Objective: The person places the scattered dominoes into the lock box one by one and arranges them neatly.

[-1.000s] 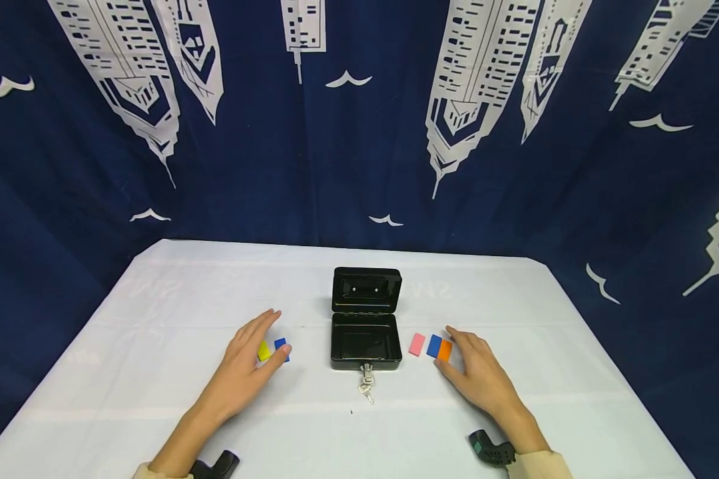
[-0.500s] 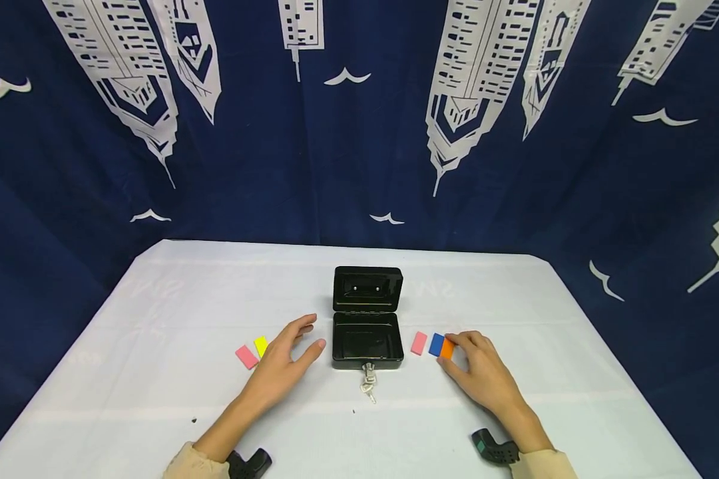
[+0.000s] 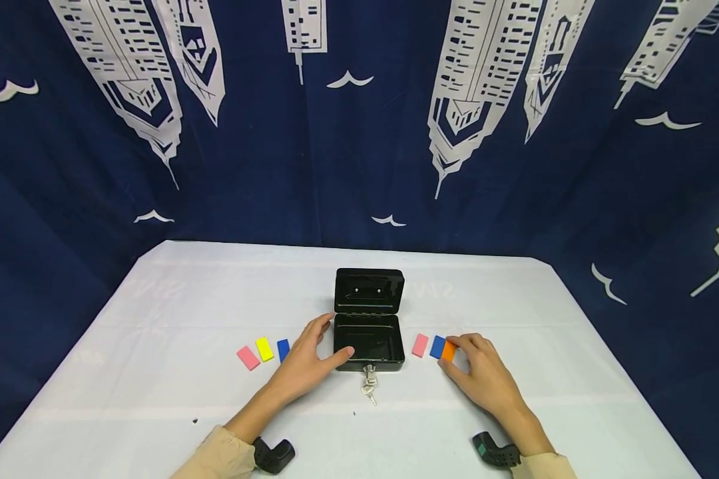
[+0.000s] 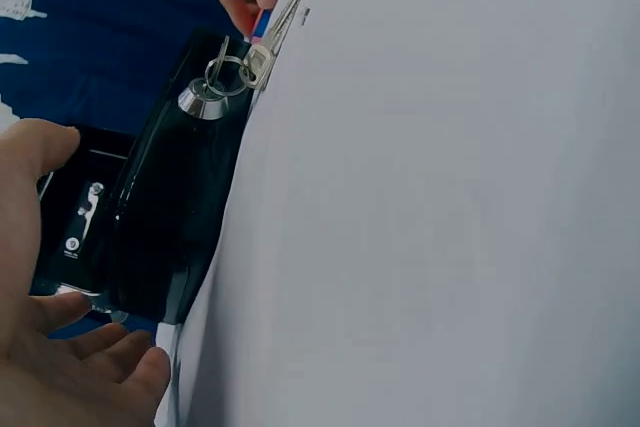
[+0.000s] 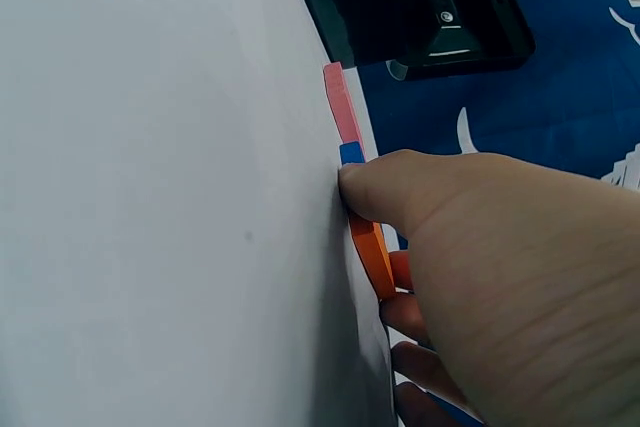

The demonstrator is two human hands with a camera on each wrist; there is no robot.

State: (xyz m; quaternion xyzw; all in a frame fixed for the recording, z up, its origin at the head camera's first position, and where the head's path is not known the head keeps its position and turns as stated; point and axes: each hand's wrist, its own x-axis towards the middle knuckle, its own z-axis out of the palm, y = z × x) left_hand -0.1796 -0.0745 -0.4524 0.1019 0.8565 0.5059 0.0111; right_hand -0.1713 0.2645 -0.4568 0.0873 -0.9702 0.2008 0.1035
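A small black metal cash box (image 3: 389,365) stands with its lid up at the middle of the table, keys (image 3: 369,391) hanging from its front lock. My left hand (image 3: 304,369) is at the box's left side, fingers spread, its thumb over the front left corner and its fingertips by the back left. On the right, my right hand (image 3: 484,378) pinches an orange block (image 3: 449,350) between thumb and forefinger. That block lies against a blue block (image 3: 437,346), whose end the thumb overlaps in the right wrist view. The other right fingers hang behind it.
Beside the box on the right lies a pink block (image 3: 419,345). To its left are a pink block (image 3: 248,358), a yellow block (image 3: 264,349) and a blue block (image 3: 283,349), partly behind my left hand. A dark blue patterned cloth (image 3: 359,146) hangs beyond the white table (image 3: 156,372).
My left hand has moved right, from over the left blocks to the box's left side, uncovering the pink block. The right thumb and forefinger have come together on the orange block.
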